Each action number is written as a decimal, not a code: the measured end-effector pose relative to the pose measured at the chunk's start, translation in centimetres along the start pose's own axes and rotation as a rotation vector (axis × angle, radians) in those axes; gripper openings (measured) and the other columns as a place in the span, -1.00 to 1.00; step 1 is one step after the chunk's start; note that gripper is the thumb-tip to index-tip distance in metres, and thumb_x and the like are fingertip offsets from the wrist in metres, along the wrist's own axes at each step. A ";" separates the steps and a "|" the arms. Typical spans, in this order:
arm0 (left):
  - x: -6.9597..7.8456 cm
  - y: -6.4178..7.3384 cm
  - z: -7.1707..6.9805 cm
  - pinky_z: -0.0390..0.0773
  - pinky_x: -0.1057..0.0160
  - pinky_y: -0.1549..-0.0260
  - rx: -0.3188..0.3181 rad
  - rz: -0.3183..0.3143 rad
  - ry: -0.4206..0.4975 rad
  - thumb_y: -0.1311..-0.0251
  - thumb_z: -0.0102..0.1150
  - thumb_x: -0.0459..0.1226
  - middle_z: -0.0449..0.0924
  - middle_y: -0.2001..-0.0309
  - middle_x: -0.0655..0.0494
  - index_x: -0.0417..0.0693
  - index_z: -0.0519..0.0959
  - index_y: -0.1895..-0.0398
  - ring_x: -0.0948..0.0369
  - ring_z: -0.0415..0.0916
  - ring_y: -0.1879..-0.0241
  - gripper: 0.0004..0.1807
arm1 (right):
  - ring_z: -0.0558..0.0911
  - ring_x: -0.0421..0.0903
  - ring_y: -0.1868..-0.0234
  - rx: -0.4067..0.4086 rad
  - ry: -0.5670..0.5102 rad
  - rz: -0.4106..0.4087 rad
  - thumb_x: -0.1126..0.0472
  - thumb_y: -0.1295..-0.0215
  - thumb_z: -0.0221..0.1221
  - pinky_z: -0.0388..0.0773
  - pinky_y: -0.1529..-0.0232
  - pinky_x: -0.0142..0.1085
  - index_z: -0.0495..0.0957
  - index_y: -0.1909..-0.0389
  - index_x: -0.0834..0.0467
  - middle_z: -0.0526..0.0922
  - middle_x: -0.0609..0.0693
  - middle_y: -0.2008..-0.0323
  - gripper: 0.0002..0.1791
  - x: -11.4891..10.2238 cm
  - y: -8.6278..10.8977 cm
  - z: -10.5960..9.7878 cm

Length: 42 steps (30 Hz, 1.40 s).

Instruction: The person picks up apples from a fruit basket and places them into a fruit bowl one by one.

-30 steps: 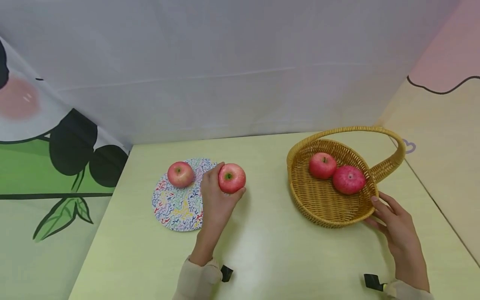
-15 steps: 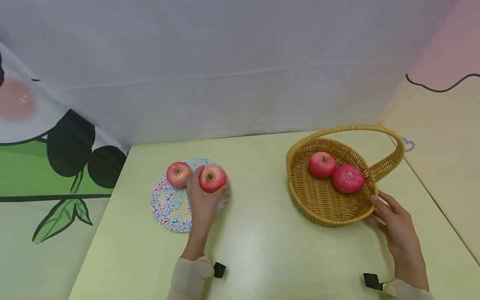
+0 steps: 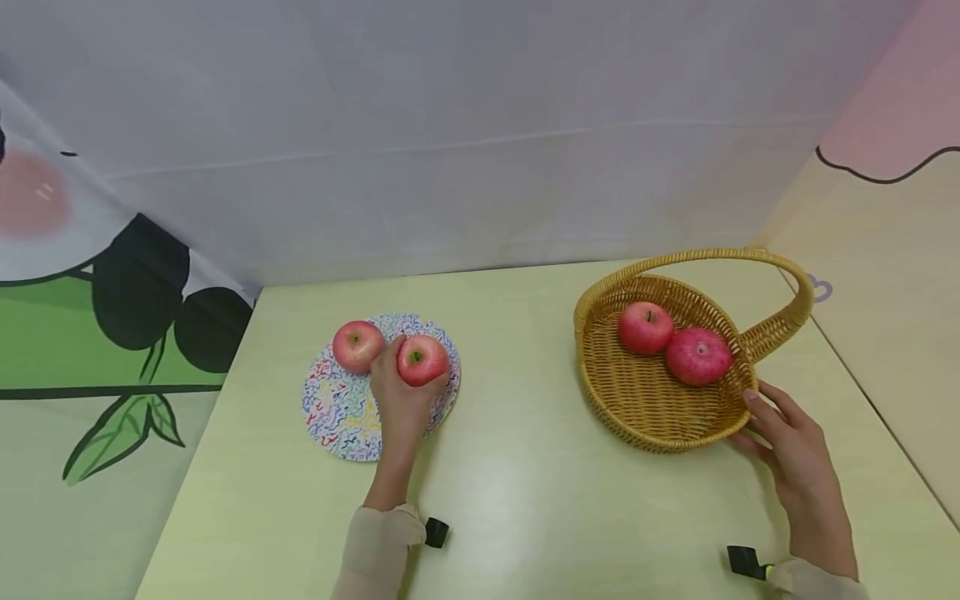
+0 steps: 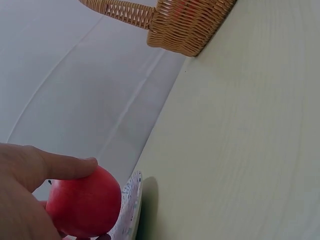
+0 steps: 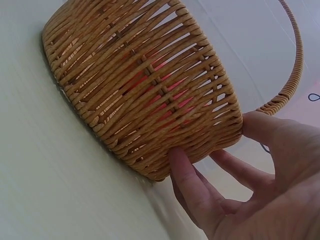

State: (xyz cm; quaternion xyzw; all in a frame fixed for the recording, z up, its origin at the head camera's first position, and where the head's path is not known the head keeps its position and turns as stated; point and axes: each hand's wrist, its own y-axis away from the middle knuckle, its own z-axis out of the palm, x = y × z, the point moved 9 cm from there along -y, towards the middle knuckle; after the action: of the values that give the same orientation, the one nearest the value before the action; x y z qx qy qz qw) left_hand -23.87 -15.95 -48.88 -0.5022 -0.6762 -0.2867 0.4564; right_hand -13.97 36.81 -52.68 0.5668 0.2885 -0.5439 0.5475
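My left hand (image 3: 405,392) holds a red apple (image 3: 423,361) over the right part of a round plate with a colourful squiggle pattern (image 3: 341,417). The left wrist view shows the thumb across that apple (image 4: 86,202), near the plate's rim (image 4: 134,200). On the plate, left of my fingers, sits another apple (image 3: 358,347). My right hand (image 3: 795,454) touches the near right side of a woven basket (image 3: 637,408), fingertips against its rim and outer wall (image 5: 145,100). A red apple (image 3: 646,327) and a darker pink, speckled round fruit (image 3: 698,357) lie inside it.
The pale table (image 3: 517,467) meets a grey cloth backdrop (image 3: 480,167) behind. The basket's tall handle (image 3: 780,329) arches over its far and right sides. Painted panels flank both sides, the right one (image 3: 885,275) close to the basket.
My left hand has carried its apple leftward from beside the plate to over it, then slowed, and settled slightly lower. My right hand and the basket stay in place.
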 end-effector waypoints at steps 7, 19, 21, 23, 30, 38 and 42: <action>-0.8 -0.3 0.4 0.46 -0.24 -0.38 -0.018 -0.029 -0.015 -0.01 0.56 -0.33 0.27 -0.44 -0.14 0.01 0.29 -0.55 -0.10 0.23 -0.44 -0.02 | 0.78 -0.33 0.19 0.008 -0.003 0.008 0.10 -0.52 0.21 0.76 0.24 -0.41 0.60 -0.25 -0.15 0.74 -0.37 0.12 -0.66 0.2 0.2 -0.4; -0.8 -0.3 0.4 0.49 -0.26 -0.36 -0.021 -0.032 -0.118 -0.05 0.55 -0.24 0.29 -0.44 -0.15 0.04 0.26 -0.58 -0.12 0.26 -0.43 -0.01 | 0.78 -0.33 0.19 0.021 -0.006 0.023 0.08 -0.51 0.22 0.75 0.25 -0.40 0.61 -0.22 -0.17 0.74 -0.38 0.13 -0.68 0.6 0.3 -0.6; -0.9 -0.4 0.3 0.48 -0.27 -0.36 -0.023 -0.033 -0.135 -0.07 0.54 -0.21 0.27 -0.45 -0.16 0.03 0.24 -0.59 -0.13 0.25 -0.44 0.00 | 0.78 -0.33 0.19 0.018 -0.007 0.023 0.08 -0.52 0.22 0.75 0.25 -0.40 0.61 -0.23 -0.17 0.74 -0.38 0.12 -0.67 0.6 0.3 -0.5; -0.9 -0.4 0.3 0.46 -0.28 -0.37 -0.028 -0.030 -0.151 -0.09 0.53 -0.20 0.26 -0.45 -0.18 0.01 0.22 -0.60 -0.15 0.23 -0.44 0.00 | 0.78 -0.33 0.19 0.014 -0.010 0.021 0.09 -0.52 0.22 0.75 0.24 -0.40 0.61 -0.23 -0.17 0.74 -0.38 0.12 -0.67 0.6 0.3 -0.5; -0.8 -0.6 0.5 0.42 -0.29 -0.39 -0.025 -0.005 -0.191 -0.12 0.51 -0.21 0.27 -0.43 -0.24 -0.07 0.20 -0.59 -0.18 0.22 -0.44 -0.02 | 0.79 -0.31 0.18 -0.004 -0.023 0.006 0.11 -0.53 0.20 0.76 0.24 -0.39 0.63 -0.22 -0.16 0.74 -0.35 0.10 -0.69 0.5 0.2 -0.2; -0.6 -0.9 0.8 0.47 -0.28 -0.36 -0.035 -0.020 -0.194 -0.12 0.51 -0.24 0.25 -0.45 -0.23 -0.05 0.19 -0.60 -0.16 0.22 -0.44 -0.01 | 0.78 -0.31 0.19 -0.003 -0.018 0.009 0.09 -0.53 0.21 0.76 0.23 -0.40 0.64 -0.18 -0.18 0.74 -0.35 0.12 -0.72 0.4 -0.1 -0.1; -0.4 -0.8 0.9 0.47 -0.29 -0.35 -0.037 -0.025 -0.206 -0.14 0.50 -0.25 0.25 -0.44 -0.24 -0.06 0.19 -0.59 -0.17 0.21 -0.44 -0.03 | 0.78 -0.32 0.19 0.004 -0.010 0.023 0.08 -0.53 0.21 0.76 0.23 -0.41 0.63 -0.18 -0.18 0.74 -0.37 0.12 -0.72 0.6 -0.1 -0.2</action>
State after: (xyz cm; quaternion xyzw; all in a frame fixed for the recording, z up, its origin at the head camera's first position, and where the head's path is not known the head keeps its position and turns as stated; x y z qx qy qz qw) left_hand -24.85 -15.66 -49.59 -0.5289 -0.7203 -0.2515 0.3717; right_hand -13.89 36.88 -53.30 0.5684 0.2782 -0.5409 0.5540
